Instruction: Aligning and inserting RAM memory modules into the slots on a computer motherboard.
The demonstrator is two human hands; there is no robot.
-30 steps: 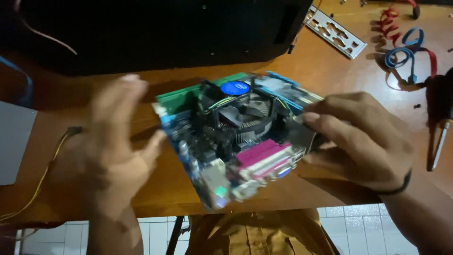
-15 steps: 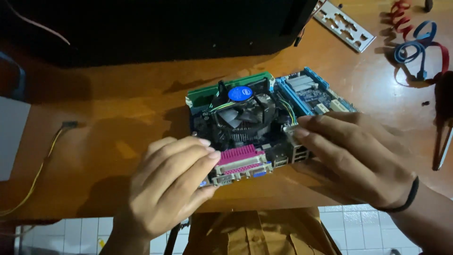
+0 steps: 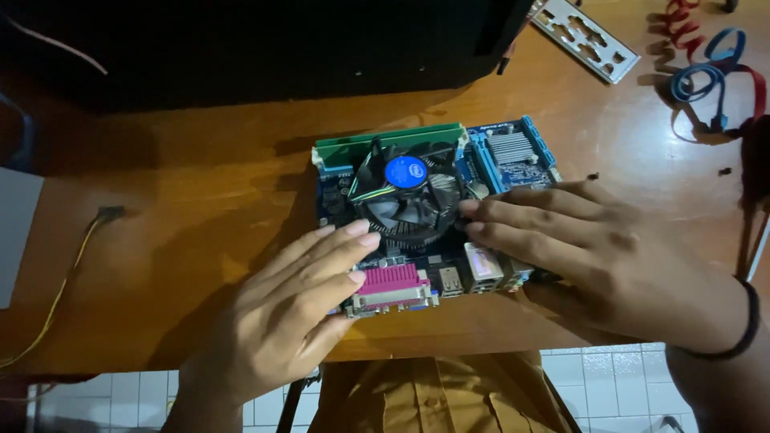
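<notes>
A blue computer mainboard (image 3: 513,156) lies flat on the wooden table (image 3: 200,200). A round black cooler fan (image 3: 409,200) with a blue centre sits on it, with a green memory stick (image 3: 385,140) along its far edge and a pink port block (image 3: 393,285) at its near edge. My left hand (image 3: 297,309) lies flat over the board's near left corner, its fingertips touching the fan's left side. My right hand (image 3: 577,240) rests on the board's right half, fingers spread and reaching the fan's right side. Neither hand grips anything.
A black computer case (image 3: 265,44) fills the far side of the table. A silver port shield plate (image 3: 585,36) lies at the back right, beside red and blue flat cables (image 3: 714,72). A thin yellow wire (image 3: 68,281) runs along the left. Tiled floor shows below the table edge.
The board, held tilted above the table one second ago, now lies flat on it. Both hands have shifted from its edges onto its top, beside the fan.
</notes>
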